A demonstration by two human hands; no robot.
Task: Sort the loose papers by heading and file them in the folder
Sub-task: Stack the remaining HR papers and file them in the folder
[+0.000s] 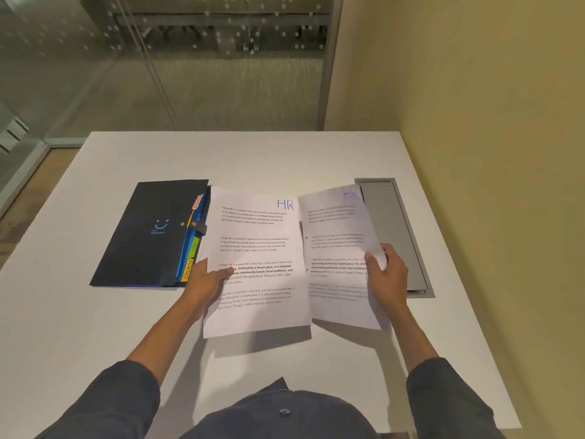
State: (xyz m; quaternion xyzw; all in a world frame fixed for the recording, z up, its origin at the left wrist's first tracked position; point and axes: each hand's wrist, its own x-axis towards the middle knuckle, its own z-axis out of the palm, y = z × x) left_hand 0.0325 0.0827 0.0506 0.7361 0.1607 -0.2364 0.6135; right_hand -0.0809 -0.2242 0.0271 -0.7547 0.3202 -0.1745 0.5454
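Observation:
A printed sheet headed "HR" (pixel 256 258) is held above the white table, and my left hand (pixel 202 283) pinches its left edge with the thumb on top. A second sheet, also headed "HR" (pixel 337 248), is lifted and blurred to its right; my right hand (pixel 384 274) grips its right edge. A black expanding folder (pixel 152 232) with a smiley logo lies on the table to the left of the sheets. Coloured tabs marked "HR" (pixel 194 247) and "SPORTS" (pixel 187 269) stick out of its right side, next to my left hand.
The white table (pixel 253 153) runs back to a glass partition and a yellow wall on the right. A grey cable-tray lid (pixel 392 223) is sunk into the table just right of my right hand.

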